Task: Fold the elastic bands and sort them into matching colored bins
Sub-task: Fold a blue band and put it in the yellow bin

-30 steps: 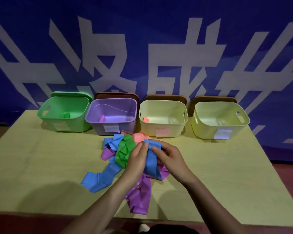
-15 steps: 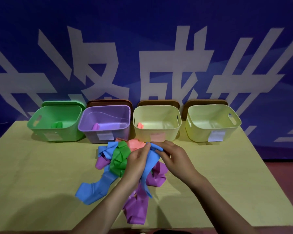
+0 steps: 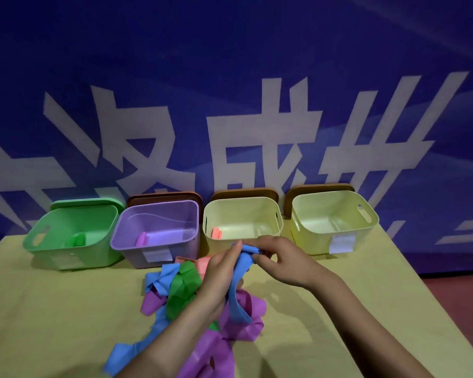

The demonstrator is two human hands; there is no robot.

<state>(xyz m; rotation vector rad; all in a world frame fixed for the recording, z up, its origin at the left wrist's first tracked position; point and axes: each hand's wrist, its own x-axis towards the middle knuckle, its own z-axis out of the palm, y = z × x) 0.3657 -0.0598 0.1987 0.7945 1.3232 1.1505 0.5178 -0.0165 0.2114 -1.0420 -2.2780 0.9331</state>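
1. Scene is dimly lit, with a strong blue-violet cast.
2. Soft arm shadows are cast on the table [image 3: 52, 309].
3. Wide-angle bending is seen at the edges.
4. Slight blur is present overall.

You're at a staged demo station: printed blue banner [image 3: 230, 77] across the top of the frame, labelled bins [image 3: 241, 214] lined along the bench [image 3: 52, 309]

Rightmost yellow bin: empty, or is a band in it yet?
Empty as far as the view shows: the rightmost yellow bin has a bare floor, while the blue band is gripped by both hands above the pile.
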